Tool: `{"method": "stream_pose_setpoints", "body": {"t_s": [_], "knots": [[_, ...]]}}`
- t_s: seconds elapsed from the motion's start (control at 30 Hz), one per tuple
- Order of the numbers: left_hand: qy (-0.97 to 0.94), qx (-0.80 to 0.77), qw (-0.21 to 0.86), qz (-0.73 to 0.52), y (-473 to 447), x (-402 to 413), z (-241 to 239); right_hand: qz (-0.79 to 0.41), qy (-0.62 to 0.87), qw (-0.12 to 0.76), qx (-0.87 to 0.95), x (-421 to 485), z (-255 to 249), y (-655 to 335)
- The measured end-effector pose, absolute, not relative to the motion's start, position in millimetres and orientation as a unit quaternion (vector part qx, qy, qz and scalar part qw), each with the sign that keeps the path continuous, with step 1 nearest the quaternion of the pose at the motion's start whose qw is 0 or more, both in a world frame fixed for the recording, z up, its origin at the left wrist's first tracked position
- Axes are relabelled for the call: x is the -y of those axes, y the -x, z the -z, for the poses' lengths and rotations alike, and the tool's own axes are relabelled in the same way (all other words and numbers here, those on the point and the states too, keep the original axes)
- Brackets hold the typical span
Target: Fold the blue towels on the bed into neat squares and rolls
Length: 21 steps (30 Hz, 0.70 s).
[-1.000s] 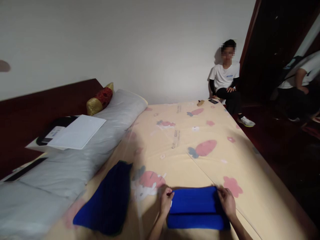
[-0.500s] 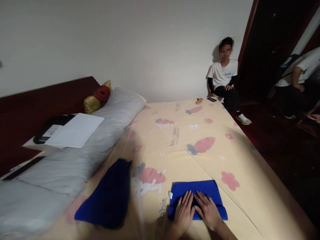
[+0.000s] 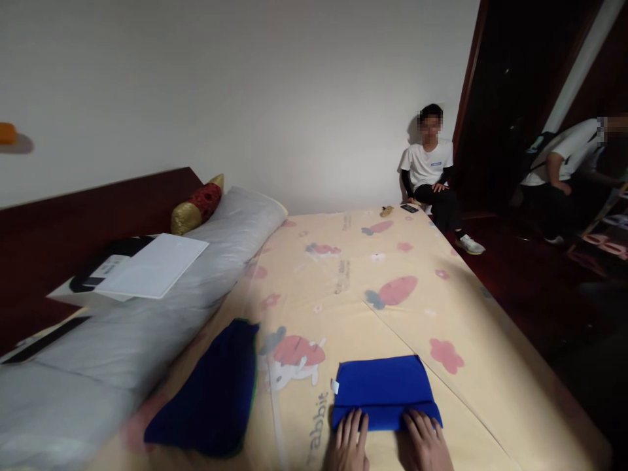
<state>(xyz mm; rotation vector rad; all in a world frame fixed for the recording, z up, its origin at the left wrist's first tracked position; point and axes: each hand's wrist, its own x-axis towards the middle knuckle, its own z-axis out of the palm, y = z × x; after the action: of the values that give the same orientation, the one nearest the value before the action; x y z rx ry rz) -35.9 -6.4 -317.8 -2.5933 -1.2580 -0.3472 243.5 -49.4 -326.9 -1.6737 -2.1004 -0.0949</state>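
Observation:
A blue cloth [image 3: 383, 383] with a small white tag at its left side lies on the bed, its near edge folded over into a strip. My left hand [image 3: 350, 439] rests on the left end of that strip, fingers stretched out and slightly apart. On the right end lies my right hand [image 3: 422, 439], fingers also extended over the fabric. Both thumbs are hard to make out. Further left, a second, darker blue cloth [image 3: 209, 392] lies loosely spread, apart from both hands.
The patterned bedsheet [image 3: 314, 297] covers the bed. A grey pillow [image 3: 196, 314] runs along the headboard, bearing a white board [image 3: 154, 265]. A red and gold cushion [image 3: 199, 204] sits behind. A person [image 3: 428, 163] sits at the far corner near a phone [image 3: 409, 209]; another person [image 3: 564, 167] bends at right.
My hands have moved apart and back toward me, from the middle of the blue cloth to the two ends of its near strip. The view has tilted up slightly.

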Motion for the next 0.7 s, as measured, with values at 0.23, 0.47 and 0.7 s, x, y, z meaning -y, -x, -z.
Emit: {"method": "stream_pose_setpoints", "body": {"t_s": [0.23,0.47,0.7], "knots": [[0.847,0.526,-0.033,0.064,14.5,-22.1,280.9,-0.076,0.639,0.163,0.747,18.9,288.5,-239.1],[0.853,0.508,-0.119,0.006,25.8,-18.4,263.4,-0.126,0.674,0.105,0.72,13.5,252.9,-235.8],[0.851,0.513,-0.105,0.046,-15.3,-1.6,282.6,-0.094,0.646,0.197,0.731,19.4,263.1,-183.0]]}}
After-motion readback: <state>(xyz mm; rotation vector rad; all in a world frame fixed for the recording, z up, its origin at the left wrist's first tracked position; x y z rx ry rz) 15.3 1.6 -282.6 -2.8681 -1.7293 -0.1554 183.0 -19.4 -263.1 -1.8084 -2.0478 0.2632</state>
